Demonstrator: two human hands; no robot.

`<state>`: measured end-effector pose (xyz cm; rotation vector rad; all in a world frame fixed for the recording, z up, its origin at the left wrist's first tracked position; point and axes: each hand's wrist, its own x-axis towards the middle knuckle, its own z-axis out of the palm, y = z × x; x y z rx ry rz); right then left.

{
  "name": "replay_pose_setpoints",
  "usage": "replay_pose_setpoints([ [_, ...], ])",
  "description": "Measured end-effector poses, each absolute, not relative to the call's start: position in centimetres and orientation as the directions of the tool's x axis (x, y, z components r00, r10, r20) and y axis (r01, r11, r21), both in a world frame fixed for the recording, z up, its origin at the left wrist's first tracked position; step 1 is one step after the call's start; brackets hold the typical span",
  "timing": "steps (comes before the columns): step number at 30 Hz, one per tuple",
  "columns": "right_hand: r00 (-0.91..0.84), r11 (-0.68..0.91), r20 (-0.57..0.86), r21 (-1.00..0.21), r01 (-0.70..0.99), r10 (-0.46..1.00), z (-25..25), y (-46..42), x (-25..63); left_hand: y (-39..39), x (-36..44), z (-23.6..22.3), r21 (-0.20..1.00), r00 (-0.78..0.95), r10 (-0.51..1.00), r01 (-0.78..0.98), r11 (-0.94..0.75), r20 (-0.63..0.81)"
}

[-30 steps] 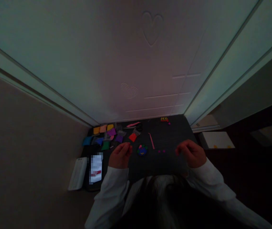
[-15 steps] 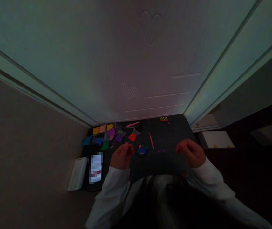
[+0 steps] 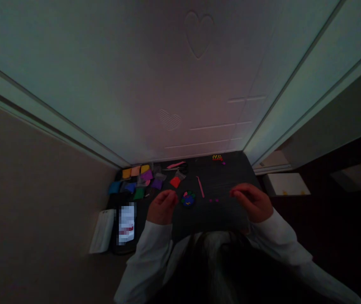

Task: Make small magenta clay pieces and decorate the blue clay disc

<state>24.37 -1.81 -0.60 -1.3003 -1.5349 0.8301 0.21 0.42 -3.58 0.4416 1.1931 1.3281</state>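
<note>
My left hand [image 3: 162, 207] hovers over the dark table, thumb and fingers pinched together. Whatever may be between its fingertips is too small and dim to make out. Just right of it lies a round dark-blue disc [image 3: 187, 201] with green, pink and yellow bits on it. My right hand [image 3: 254, 202] is farther right, its fingers curled and its tips pressed together; I cannot make out anything in them. Between the hands are pink tweezers [image 3: 201, 188] and two small purple bits [image 3: 216, 200].
Bags of coloured clay [image 3: 139, 193] crowd the table's left side, with a red bag [image 3: 175, 182] nearer the middle. Scissors [image 3: 182, 168] and a yellow-and-red piece [image 3: 217, 157] lie at the back. A lit phone [image 3: 126, 223] and a white object [image 3: 102, 232] are front left.
My right hand's fingertips have moved slightly left and up, drawing closer together. The left hand stays almost in place; the things on the table have not moved.
</note>
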Motion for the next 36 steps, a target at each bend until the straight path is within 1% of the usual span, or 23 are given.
replay_pose_setpoints([
  [4, -0.03, 0.225, 0.232, -0.892, 0.391, 0.972, -0.3, -1.8, 24.4, 0.4, 0.2, -3.6, 0.827, -0.176, 0.904, -0.5, 0.259, -0.389],
  [8, -0.044, 0.207, 0.209, -0.874, 0.44, 0.977, 0.4, -1.8, 24.3, 0.5, 0.3, -3.6, 0.823, -0.161, 0.905, -0.501, 0.269, -0.394],
  [12, -0.055, 0.194, 0.189, -0.889, 0.414, 0.98, 0.7, -1.8, 24.3, 0.5, 0.3, -3.5, 0.824, -0.167, 0.897, -0.491, 0.283, -0.408],
  [18, -0.045, 0.213, 0.215, -0.881, 0.421, 0.976, 0.3, -1.8, 24.4, 0.4, 0.5, -3.4, 0.818, -0.188, 0.88, -0.491, 0.301, -0.437],
  [25, -0.003, 0.197, 0.215, -0.887, 0.418, 0.977, 0.0, -1.9, 24.2, 0.1, 1.0, -2.9, 0.808, -0.119, 0.881, -0.469, 0.356, -0.457],
  [28, 0.046, 0.206, 0.242, -0.898, 0.389, 0.969, -0.5, -1.8, 24.1, 0.1, 1.2, -2.8, 0.81, -0.091, 0.895, -0.473, 0.347, -0.436],
  [30, 0.057, 0.196, 0.233, -0.909, 0.367, 0.971, -0.6, -1.8, 24.1, 0.2, 1.3, -2.8, 0.809, -0.077, 0.902, -0.479, 0.341, -0.425],
  [33, 0.031, 0.199, 0.223, -0.916, 0.35, 0.974, -0.1, -1.8, 24.2, 0.3, 1.1, -3.1, 0.805, -0.09, 0.907, -0.502, 0.316, -0.411],
  [36, -0.014, 0.188, 0.195, -0.918, 0.351, 0.981, 0.6, -1.9, 24.4, 0.4, 1.0, -3.4, 0.804, -0.095, 0.928, -0.536, 0.256, -0.359],
])
